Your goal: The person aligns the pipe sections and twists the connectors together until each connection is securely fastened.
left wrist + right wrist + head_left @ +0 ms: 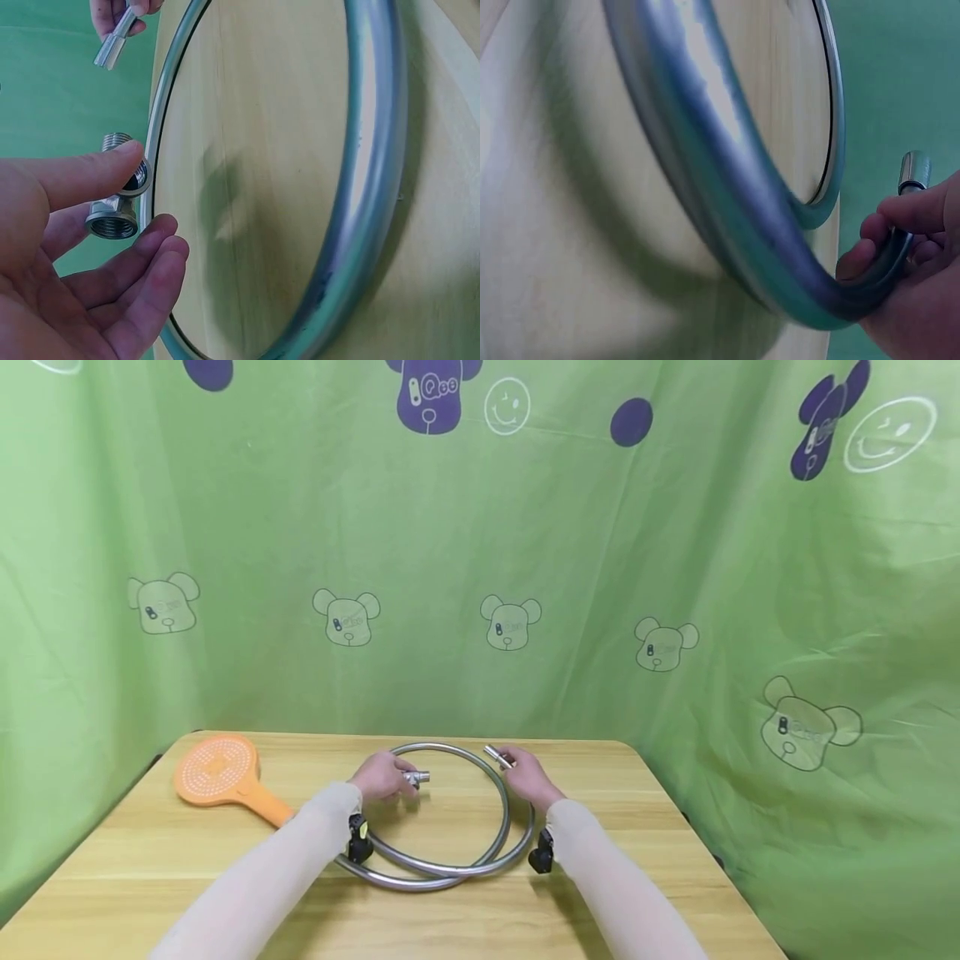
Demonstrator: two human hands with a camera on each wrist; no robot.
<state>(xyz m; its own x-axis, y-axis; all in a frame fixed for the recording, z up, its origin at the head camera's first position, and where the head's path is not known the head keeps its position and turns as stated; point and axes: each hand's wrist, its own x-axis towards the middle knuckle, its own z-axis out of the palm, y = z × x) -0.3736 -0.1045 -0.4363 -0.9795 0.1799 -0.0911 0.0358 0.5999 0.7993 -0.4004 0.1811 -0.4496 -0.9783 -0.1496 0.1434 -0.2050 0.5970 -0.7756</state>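
Head view: the left hand (381, 776) pinches the fitting (423, 776); the right hand (528, 775) grips the hose (507, 810) just behind its end (491, 752), its loops over the table (637, 860). The fitting looks rigid, possibly slippery; the hose seems springy, probably best steered from there.

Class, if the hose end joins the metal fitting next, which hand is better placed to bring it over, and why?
Probably the right hand: it grips the hose just behind its exposed metal tip. The left hand is occupied pinching the fitting, whose threaded stub points toward the right.
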